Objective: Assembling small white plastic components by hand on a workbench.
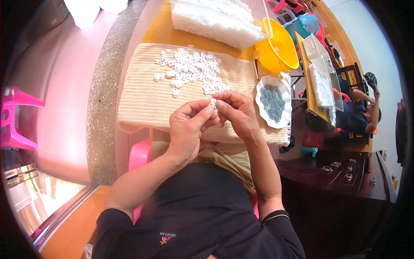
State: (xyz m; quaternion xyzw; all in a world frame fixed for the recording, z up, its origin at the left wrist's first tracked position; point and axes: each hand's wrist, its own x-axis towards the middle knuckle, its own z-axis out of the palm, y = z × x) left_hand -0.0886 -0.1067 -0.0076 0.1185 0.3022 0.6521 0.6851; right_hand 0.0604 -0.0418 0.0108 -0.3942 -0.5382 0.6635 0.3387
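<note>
Both of my hands meet over the near edge of a towel-covered table [142, 99]. Between the fingertips is a small white plastic piece [213, 103], partly hidden by the fingers. My left hand [189, 125] pinches it from one side, and my right hand [239, 114] closes on it from the other. Just beyond lies a loose pile of similar white plastic pieces [189, 67]. Right of my right hand, a white scalloped dish [261, 97] holds many small dark grey metal-looking bits [272, 103], too small to name.
A clear bin [207, 29] full of white pieces stands at the far side, beside a yellow basin [276, 52]. A pink stool [17, 116] is at left. On the right, another person [355, 114] sits near a second table with a white-filled container [321, 84].
</note>
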